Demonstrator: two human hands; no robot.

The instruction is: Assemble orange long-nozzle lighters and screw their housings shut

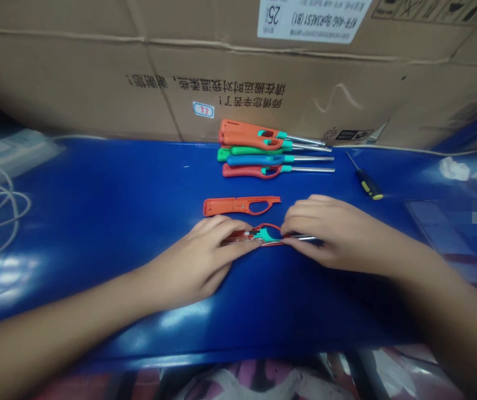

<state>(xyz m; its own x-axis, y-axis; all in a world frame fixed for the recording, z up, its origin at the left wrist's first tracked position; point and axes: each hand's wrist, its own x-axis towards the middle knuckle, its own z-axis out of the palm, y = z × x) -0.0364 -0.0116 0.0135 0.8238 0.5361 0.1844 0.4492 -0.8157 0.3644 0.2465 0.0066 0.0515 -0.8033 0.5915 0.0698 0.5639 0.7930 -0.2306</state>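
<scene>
An opened orange gas lighter [268,235] lies low over the blue table, its teal trigger and inner parts showing. My left hand [217,250] pinches its handle end between thumb and fingers. Gripping the front end, at the metal tube, is my right hand [326,230], closed with the thumb below. Just beyond my hands rests the loose orange shell half [242,206], inner side up. Farther back several whole lighters [259,158] in orange, green, blue and red lie stacked side by side, metal tubes pointing right. My fingers hide part of the opened lighter.
A large cardboard box [159,89] stands along the back edge of the blue table [138,189]. A black and yellow screwdriver [366,180] lies at the right, near crumpled white tissue [454,168]. White cable [7,214] coils at the far left.
</scene>
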